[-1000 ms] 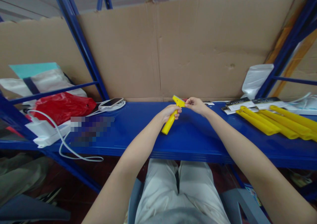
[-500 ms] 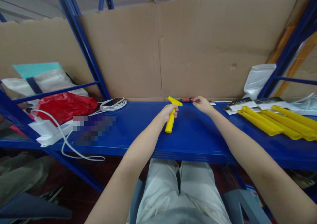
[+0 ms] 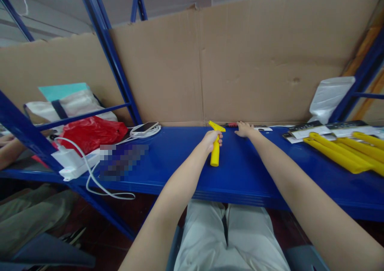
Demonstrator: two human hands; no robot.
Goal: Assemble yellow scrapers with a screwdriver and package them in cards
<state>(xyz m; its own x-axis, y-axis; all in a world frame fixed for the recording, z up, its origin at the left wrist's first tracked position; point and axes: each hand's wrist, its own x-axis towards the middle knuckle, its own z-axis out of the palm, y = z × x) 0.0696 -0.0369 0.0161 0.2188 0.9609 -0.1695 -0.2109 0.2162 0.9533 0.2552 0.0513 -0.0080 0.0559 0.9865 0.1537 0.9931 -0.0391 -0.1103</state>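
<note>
My left hand (image 3: 214, 138) is wrapped round a yellow T-shaped handle (image 3: 215, 154), just above the blue table. Its wide, flat head (image 3: 217, 127) points up and away from me, and the round grip end hangs below my fist. Toward the back edge, my right hand (image 3: 245, 130) lies palm down with its fingers spread. Beside its fingertips is a red and black tool (image 3: 232, 124), resting along the foot of the cardboard; the hand hides part of it.
Several long yellow pieces (image 3: 336, 153) and black-and-white packets (image 3: 312, 129) lie at the right. To the left are a phone (image 3: 149, 126), a red plastic bag (image 3: 91, 135) and a white power strip (image 3: 72, 170). A cardboard wall (image 3: 255, 63) closes the back. Another person's arm (image 3: 13, 153) shows far left.
My right hand has gone from a pinch by the red and black tool to spread fingers lying flat there. The left still holds the yellow handle. The whole view has shifted slightly.
</note>
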